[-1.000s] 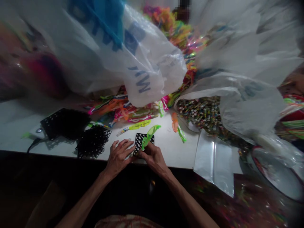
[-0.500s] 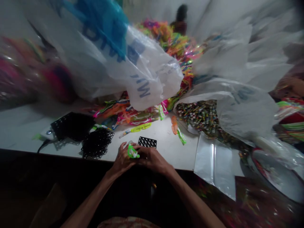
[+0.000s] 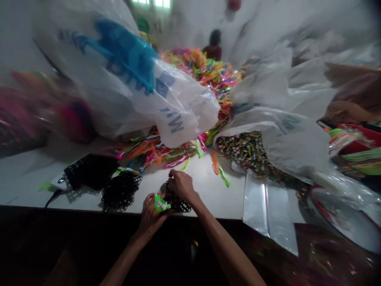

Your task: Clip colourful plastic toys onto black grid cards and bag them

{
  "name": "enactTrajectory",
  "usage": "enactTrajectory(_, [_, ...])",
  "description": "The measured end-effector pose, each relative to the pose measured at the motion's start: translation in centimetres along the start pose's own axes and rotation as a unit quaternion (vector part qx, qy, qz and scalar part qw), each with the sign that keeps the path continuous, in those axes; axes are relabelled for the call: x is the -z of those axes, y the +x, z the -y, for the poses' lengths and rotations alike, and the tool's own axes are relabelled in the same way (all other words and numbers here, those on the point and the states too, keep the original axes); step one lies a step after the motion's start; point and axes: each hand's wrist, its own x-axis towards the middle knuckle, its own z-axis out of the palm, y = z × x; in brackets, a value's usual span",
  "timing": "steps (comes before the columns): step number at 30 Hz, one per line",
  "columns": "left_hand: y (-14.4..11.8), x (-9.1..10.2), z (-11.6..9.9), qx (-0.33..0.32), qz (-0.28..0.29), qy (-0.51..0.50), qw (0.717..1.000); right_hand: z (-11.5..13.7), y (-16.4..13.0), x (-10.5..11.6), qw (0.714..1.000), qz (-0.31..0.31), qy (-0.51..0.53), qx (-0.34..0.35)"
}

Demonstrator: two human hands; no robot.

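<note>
Fingers of left hand [image 3: 153, 210] pinching green piece [image 3: 161, 203], right hand [image 3: 180, 184] atop black grid [image 3: 177, 202]

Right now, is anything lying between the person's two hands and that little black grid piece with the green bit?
Nothing visible does. The left hand already pinches the green piece, and the right hand rests on top of the black grid piece at the near edge of the white table. The hands are almost touching each other.

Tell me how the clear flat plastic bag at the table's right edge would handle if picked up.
The clear flat plastic bag probably flops: it is a thin film drooping over the white table edge. Likely very light, as it looks empty. Its glossy sheen suggests it may be slippery.
</note>
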Motion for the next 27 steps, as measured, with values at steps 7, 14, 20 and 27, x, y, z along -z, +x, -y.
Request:
enactTrajectory(7, [1.0, 0.0, 0.1, 0.009, 0.002, -0.029, 1.0, -7.5, -6.5, 0.1, 0.926, -0.012, 0.365, -0.093])
enactTrajectory(14, [1.6, 0.3, -0.1, 0.033, -0.019, -0.045, 0.998, -6.9, -6.2, -0.8, 0.933, -0.076, 0.333, -0.114])
enactTrajectory(20, [1.7, 0.1, 0.4, 0.067, -0.03, -0.068, 0.995, -5.5, -4.7, -0.1, 0.929, -0.06, 0.358, -0.074])
enactTrajectory(27, [1.4, -0.2, 0.3, 0.132, -0.036, -0.101, 0.985, -3.2, -3.1, -0.8, 0.908, 0.04, 0.415, 0.039])
